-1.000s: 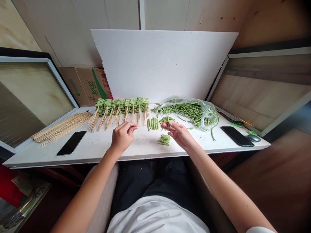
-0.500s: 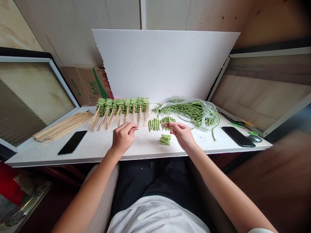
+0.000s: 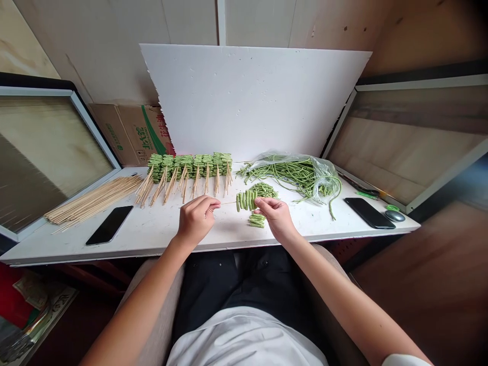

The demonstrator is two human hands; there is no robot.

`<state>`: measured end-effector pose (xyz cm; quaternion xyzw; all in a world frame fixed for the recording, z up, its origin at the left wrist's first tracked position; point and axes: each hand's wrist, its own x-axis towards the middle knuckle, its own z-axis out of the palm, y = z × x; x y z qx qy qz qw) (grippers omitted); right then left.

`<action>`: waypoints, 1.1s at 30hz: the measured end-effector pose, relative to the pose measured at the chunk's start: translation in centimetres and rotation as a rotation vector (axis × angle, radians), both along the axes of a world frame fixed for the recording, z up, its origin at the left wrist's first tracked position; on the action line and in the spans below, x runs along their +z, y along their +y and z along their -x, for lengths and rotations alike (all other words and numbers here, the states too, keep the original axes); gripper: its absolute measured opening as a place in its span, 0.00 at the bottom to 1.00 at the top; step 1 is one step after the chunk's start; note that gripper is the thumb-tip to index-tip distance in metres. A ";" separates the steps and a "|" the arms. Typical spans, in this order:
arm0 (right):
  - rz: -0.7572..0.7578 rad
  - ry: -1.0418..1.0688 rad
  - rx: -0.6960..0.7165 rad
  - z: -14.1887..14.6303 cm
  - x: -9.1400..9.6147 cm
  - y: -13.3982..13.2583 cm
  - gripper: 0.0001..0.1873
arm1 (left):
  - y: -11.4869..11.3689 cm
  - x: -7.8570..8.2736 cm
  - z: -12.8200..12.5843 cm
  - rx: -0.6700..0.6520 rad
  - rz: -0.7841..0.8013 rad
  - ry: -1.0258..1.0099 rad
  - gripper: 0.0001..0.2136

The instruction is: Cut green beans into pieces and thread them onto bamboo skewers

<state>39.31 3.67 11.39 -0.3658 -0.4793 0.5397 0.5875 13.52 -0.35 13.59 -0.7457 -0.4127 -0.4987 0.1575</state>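
My left hand (image 3: 196, 218) is closed in a pinch round a thin bamboo skewer (image 3: 229, 203), which runs level to the right. Several short green bean pieces (image 3: 246, 200) sit side by side across the skewer, near its right end. At that end my right hand (image 3: 277, 216) pinches the outermost bean piece between thumb and fingers; the skewer's tip is hidden there. Just behind lies a heap of cut bean pieces (image 3: 265, 190). A small stack of bean pieces (image 3: 256, 220) rests on the white table (image 3: 224, 236) below the skewer, partly beside my right fingers.
Filled bean skewers (image 3: 183, 165) stand in a row at the back. Bare bamboo skewers (image 3: 95, 199) lie at left, near a phone (image 3: 110, 225). Long beans in a plastic bag (image 3: 305, 173) lie back right. Another phone (image 3: 369, 213) and a mouse (image 3: 395, 216) are at right.
My right hand has moved slightly left, bringing its bean piece up against the others on the skewer. The skewer end that stuck out there no longer shows. The view has shifted slightly.
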 end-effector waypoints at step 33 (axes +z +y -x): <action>-0.574 -1.173 0.131 -5.3 -2.1 4.5 0.13 | 1.7 -0.4 2.1 0.080 0.113 -0.095 0.07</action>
